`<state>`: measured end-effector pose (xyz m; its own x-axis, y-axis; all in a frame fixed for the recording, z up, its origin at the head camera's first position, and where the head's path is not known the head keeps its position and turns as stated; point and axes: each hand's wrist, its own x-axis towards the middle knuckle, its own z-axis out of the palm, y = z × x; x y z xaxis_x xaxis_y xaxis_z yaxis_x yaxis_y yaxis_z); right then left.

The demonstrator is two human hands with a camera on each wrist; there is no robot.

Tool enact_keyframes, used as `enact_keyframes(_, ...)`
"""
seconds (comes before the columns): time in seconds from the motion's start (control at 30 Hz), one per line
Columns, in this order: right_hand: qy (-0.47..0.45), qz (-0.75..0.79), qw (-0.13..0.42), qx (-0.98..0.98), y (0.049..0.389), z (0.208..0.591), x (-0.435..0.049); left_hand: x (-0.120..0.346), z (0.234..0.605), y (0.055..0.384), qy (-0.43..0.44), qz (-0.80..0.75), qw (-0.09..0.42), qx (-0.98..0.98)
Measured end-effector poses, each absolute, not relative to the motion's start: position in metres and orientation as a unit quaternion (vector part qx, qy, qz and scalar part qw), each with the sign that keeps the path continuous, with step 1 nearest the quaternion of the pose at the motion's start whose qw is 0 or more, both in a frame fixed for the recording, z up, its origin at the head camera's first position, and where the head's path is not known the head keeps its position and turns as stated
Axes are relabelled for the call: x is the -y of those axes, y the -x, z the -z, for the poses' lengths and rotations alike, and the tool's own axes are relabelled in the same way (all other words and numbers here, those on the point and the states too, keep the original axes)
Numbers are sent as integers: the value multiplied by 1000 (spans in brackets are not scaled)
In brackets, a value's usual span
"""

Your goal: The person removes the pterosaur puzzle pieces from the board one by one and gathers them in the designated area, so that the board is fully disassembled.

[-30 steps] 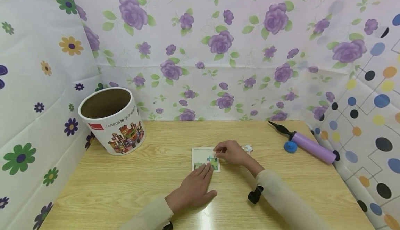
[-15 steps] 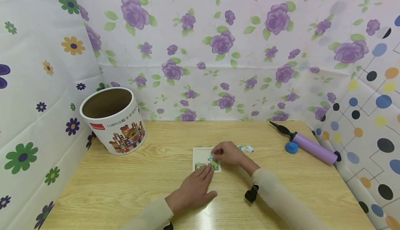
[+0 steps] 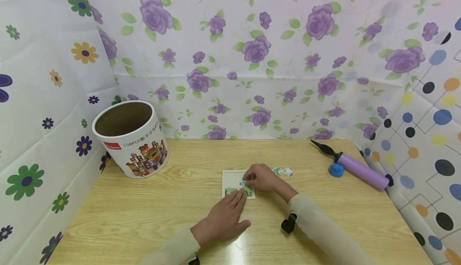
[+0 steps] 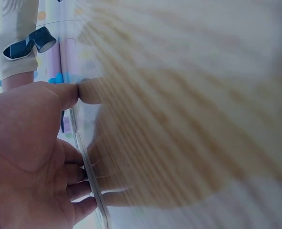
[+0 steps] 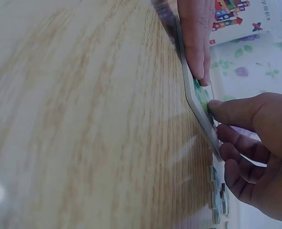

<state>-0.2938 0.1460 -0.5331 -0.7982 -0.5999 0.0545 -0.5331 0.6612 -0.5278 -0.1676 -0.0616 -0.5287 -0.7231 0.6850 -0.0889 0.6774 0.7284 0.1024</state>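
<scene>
A small square jigsaw puzzle board (image 3: 232, 175) lies on the wooden table, its lower part filled with green pieces and its upper left part bare white. My left hand (image 3: 225, 218) lies flat with straight fingers, the fingertips resting on the board's front edge; the left wrist view shows the palm (image 4: 24, 138) and those fingertips along the board's side. At the board's right side, my right hand (image 3: 263, 177) has curled fingers and pinches a puzzle piece, mostly hidden by the fingers. In the right wrist view the thumb (image 5: 236, 112) touches the green puzzle surface.
Loose puzzle pieces (image 3: 282, 171) lie right behind my right hand. A large white printed bucket (image 3: 131, 141) stands at the back left. On the right are a purple balloon pump (image 3: 361, 171) and a small blue object (image 3: 336, 169). Patterned cloth walls (image 3: 230, 77) enclose the table.
My right hand has shifted slightly left and down over the board's right side, uncovering more of the loose pieces behind it. My left hand stays in place.
</scene>
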Motion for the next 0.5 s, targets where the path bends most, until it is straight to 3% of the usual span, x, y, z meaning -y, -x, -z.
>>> enact_keyframes(0.5, 268, 307, 91, -909, 289, 527, -144, 59, 527, 168, -358, -36, 58, -931)
